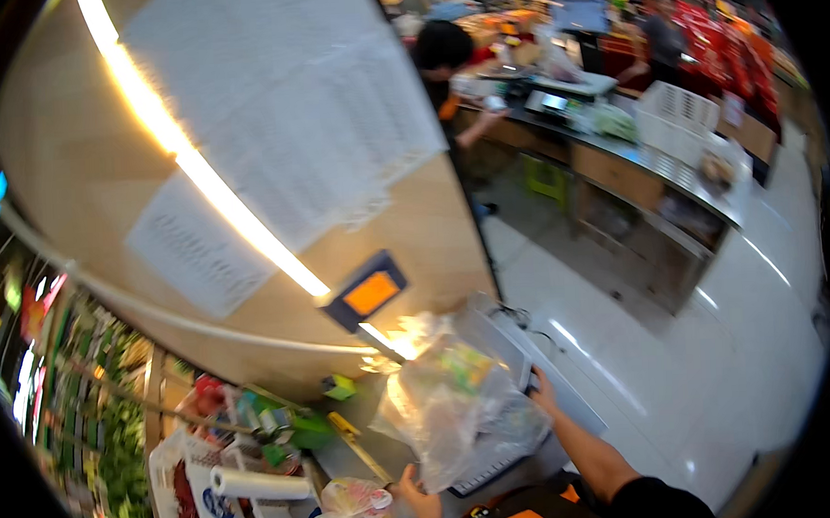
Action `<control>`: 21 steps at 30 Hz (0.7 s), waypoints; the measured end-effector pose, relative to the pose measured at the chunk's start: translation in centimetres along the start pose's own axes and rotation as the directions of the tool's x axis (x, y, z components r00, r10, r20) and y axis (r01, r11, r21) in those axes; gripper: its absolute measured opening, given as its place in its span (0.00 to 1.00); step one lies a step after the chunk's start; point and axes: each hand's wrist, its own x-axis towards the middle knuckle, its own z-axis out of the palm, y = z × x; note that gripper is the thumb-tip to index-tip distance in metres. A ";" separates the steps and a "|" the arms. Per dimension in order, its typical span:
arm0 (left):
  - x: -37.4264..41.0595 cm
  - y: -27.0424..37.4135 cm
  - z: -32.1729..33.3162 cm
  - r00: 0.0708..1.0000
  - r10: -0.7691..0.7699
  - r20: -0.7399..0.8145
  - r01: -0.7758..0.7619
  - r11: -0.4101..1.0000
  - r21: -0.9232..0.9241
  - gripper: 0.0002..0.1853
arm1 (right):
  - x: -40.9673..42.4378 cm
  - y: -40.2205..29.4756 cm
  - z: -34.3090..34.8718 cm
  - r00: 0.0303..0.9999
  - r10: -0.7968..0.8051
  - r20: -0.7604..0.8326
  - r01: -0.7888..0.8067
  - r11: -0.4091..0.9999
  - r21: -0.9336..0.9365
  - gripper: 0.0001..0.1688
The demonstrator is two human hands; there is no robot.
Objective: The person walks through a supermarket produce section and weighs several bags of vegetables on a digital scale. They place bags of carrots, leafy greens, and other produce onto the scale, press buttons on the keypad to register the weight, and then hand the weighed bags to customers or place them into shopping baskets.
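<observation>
A translucent plastic bag with blurred contents, some green and yellow, lies in front of me over a grey scale-like device. My left hand is at the bag's lower left edge, thumb up; whether it grips the plastic is not clear. On the far right side, my right hand reaches to the bag's edge beside a pale tray or panel. Its fingertips are partly hidden by the bag and a dark object. A second knotted plastic bag sits just left of my left hand.
A wooden panel with papers and a bright light strip rises ahead. At left are a plastic roll, white baskets, a yellow-handled tool and green vegetables. Another person works by a counter at right.
</observation>
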 end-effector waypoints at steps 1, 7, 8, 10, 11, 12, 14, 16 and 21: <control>-0.2 3.9 -0.5 0.994 -0.100 -0.036 0.099 0.995 -0.023 0.24 | -0.8 -1.1 0.4 0.999 -0.013 -0.046 0.012 1.000 -0.025 0.34; -0.5 6.9 -0.8 0.952 0.180 -0.248 -0.145 0.977 0.154 0.19 | -2.5 -1.0 2.1 0.920 -0.268 -0.285 0.319 0.936 0.150 0.18; -0.1 7.0 -0.5 0.966 0.164 -0.197 -0.137 0.980 0.143 0.21 | -1.5 -0.6 1.5 0.877 -0.358 -0.321 0.370 0.929 -0.024 0.16; 0.4 6.8 0.2 0.982 0.148 -0.118 -0.131 0.981 0.143 0.24 | 0.1 2.9 -1.5 0.779 -0.514 -0.358 0.384 0.844 -0.375 0.12; 0.2 6.8 0.1 0.986 0.141 -0.090 -0.125 0.978 0.168 0.25 | 1.2 4.0 -2.0 0.866 -0.359 -0.348 0.281 0.925 -0.255 0.10; 0.5 6.8 0.3 0.989 0.143 -0.041 -0.133 0.974 0.182 0.27 | 2.2 5.9 -2.8 0.920 -0.183 -0.347 0.135 0.978 -0.156 0.09; 1.1 7.0 0.2 0.989 0.141 0.045 -0.148 0.965 0.219 0.31 | 3.5 9.7 -5.1 0.964 0.150 -0.221 -0.090 0.961 0.260 0.09; 1.0 7.3 -0.9 0.994 0.098 0.054 -0.110 0.951 0.288 0.35 | -0.7 -3.4 -4.2 0.937 0.348 0.019 -0.316 0.828 0.463 0.29; 3.0 4.9 2.2 0.895 0.388 0.218 -0.445 0.793 0.416 0.40 | -6.0 -11.9 -7.8 0.908 -0.068 0.414 -0.125 0.898 0.421 0.60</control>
